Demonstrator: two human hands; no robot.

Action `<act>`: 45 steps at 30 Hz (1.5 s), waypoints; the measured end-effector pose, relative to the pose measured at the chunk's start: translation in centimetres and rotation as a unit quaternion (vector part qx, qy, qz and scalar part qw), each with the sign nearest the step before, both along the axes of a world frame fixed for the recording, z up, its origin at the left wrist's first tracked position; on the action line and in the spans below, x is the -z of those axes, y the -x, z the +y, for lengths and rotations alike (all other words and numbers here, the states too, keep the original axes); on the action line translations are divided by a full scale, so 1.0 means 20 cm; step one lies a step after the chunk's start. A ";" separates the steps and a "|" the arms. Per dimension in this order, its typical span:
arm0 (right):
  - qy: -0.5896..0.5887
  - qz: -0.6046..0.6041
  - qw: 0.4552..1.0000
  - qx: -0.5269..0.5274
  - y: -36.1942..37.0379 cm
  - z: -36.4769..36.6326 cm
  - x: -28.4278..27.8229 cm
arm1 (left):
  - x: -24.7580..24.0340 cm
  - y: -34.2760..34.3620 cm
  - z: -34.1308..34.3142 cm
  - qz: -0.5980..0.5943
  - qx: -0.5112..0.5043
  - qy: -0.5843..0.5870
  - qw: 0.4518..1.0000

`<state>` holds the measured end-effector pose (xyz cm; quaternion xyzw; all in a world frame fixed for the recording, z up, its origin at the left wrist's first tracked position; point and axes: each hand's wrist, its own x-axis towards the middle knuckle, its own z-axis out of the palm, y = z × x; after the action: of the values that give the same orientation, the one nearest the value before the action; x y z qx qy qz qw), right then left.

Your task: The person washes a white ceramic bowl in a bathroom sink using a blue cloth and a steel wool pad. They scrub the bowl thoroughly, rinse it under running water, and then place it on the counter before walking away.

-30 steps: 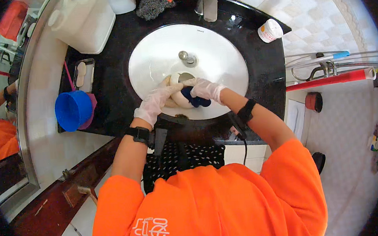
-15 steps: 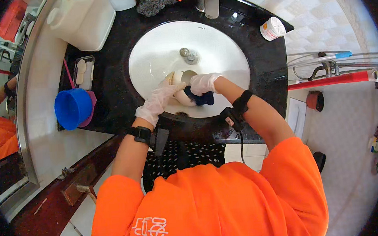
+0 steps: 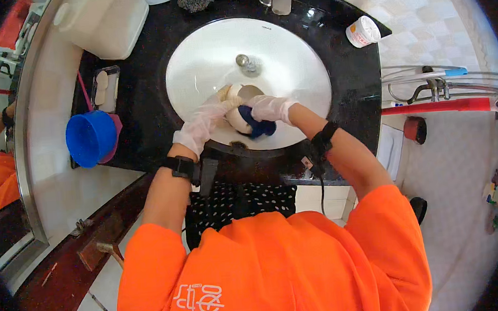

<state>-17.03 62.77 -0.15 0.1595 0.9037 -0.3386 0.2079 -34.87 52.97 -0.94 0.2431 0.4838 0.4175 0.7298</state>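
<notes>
At the middle of the frame, the white vessel (image 3: 236, 121) is being held within the sink (image 3: 190, 78), its mouth facing toward the top; whether it is touching the basin cannot be told. The left hand (image 3: 209, 110) is clasping its left side, apparently steadying the rounded body. The right hand (image 3: 272, 108) is gripping the navy cloth (image 3: 261, 129) against its right side, seemingly for pressing along the wall; cloth is hanging toward the lower right. Both hands are gloved and working close together on opposite sides. The forearms are entering from lower left and lower right, converging inward, with bands circling them. The blue tub (image 3: 91, 138) at left and the jug (image 3: 101, 24) at upper left are standing on the surface (image 3: 352, 89), presumably for easy reach.
</notes>
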 end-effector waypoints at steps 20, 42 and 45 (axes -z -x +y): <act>-0.006 -0.051 0.997 -0.051 0.02 0.07 -0.01 | -0.05 -0.04 0.00 0.106 0.028 -0.011 0.994; 0.159 -0.059 0.840 0.515 0.06 0.17 -0.19 | -0.04 -0.08 -0.10 0.079 0.011 -0.080 0.994; 0.127 0.028 0.858 0.497 0.08 0.10 -0.25 | -0.11 -0.10 -0.06 0.176 0.037 -0.014 0.984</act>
<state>-18.63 64.73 4.84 0.5500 0.6587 -0.5134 0.0050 -32.94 51.79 1.29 0.3400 0.5895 0.3478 0.6449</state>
